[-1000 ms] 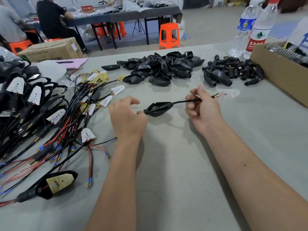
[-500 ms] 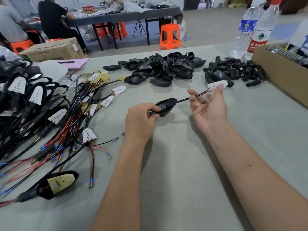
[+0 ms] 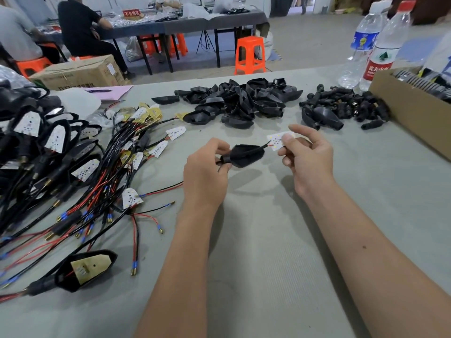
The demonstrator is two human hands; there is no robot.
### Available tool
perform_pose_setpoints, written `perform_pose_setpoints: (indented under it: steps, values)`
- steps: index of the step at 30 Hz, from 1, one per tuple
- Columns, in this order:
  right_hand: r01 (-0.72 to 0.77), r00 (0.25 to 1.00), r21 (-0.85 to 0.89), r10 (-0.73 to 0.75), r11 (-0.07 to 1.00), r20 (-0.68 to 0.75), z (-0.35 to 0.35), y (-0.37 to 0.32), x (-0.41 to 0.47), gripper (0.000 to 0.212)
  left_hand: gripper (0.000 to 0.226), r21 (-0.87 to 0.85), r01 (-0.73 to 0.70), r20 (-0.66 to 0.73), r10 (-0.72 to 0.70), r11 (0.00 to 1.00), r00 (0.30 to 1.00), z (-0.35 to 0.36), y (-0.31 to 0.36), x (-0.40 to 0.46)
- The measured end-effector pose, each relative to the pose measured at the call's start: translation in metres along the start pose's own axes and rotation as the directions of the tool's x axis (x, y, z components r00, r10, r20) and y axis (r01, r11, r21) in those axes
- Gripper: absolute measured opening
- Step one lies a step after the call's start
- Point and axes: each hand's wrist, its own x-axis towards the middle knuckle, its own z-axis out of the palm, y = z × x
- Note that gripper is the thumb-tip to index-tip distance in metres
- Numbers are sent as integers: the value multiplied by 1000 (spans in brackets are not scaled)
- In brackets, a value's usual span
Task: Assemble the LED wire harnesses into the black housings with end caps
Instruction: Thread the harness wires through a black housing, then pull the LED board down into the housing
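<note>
A black housing (image 3: 246,155) hangs above the grey table between my hands. My left hand (image 3: 206,170) pinches its narrow end, where the harness wire comes out. My right hand (image 3: 308,157) pinches the white LED board (image 3: 275,140), which sits just outside the housing's wide mouth on short red and black leads. Behind them lie a pile of empty black housings (image 3: 234,101) and a pile of black end caps (image 3: 346,106). Loose LED wire harnesses (image 3: 127,167) spread out at the left.
Finished assemblies (image 3: 36,137) are heaped at the far left, one more (image 3: 85,269) lies near the front left. A cardboard box (image 3: 412,111) and two water bottles (image 3: 375,45) stand at the right. Beyond the table are an orange stool (image 3: 250,54) and seated people (image 3: 83,28).
The wire has been drawn through the housing, so the LED board now sits right at its mouth. My right hand shifted from an open palm to pinching the board; both hands rose slightly.
</note>
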Motion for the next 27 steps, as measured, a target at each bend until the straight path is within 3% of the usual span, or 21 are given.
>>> perform_pose_setpoints:
  steps: [8, 14, 21, 23, 25, 27]
  values:
    - [100, 984, -271, -55, 957, 170, 7, 10, -8, 13, 20, -86, 16, -17, -17, 996, 1000, 21, 19, -4]
    - [161, 985, -429, -116, 889, 128, 3, 15, -3, 7, 20, -154, 27, -15, -29, 988, 999, 23, 17, -4]
    - [115, 992, -428, -77, 896, 105, 2, 14, -1, 11, 26, -231, 88, -14, -94, 969, 995, 23, 13, -4]
    - [170, 985, -454, -135, 874, 108, 2, 14, -1, 13, 26, -270, 88, 6, -90, 959, 996, 22, 11, -3]
    - [233, 972, -520, -214, 822, 97, 1, 14, -2, 17, 26, -302, 75, 10, -76, 950, 997, 21, 11, -2]
    - [200, 977, -545, -205, 815, 53, 1, 12, -3, 31, 30, -321, 50, 11, -49, 946, 999, 20, 13, -2]
